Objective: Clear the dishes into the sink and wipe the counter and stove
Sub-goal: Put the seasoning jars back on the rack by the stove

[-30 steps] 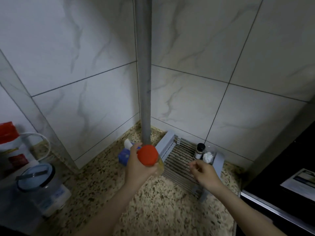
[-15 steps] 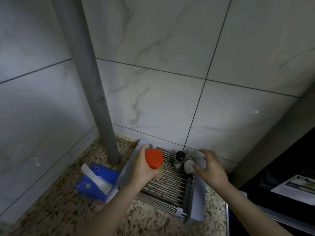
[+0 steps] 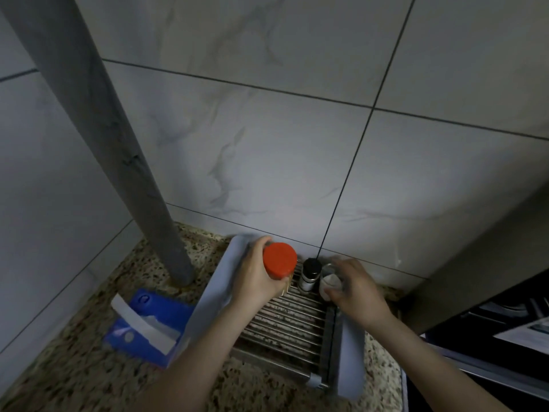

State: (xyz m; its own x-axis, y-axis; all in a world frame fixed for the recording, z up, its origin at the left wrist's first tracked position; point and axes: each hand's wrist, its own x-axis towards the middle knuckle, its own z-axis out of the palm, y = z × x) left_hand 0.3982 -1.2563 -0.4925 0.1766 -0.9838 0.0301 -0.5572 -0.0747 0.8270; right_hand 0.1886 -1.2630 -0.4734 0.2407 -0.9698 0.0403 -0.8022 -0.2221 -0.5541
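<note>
Left hand [image 3: 255,281] fingers wrap an orange-lidded jar [image 3: 279,261], body mostly hidden; right hand [image 3: 355,289] fingers curl around a blurred small glass jar [image 3: 328,282].

Right hand [image 3: 353,292] has closed on the glass jar [image 3: 328,282] (rack's corner).

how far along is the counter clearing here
Nothing looks finished from here. In hand: the left hand grips the red-capped jar above the wire rack, and the right hand closes on the small glass jar. Left: the black-capped bottle, the blue packet, and wiping the speckled counter.
</note>
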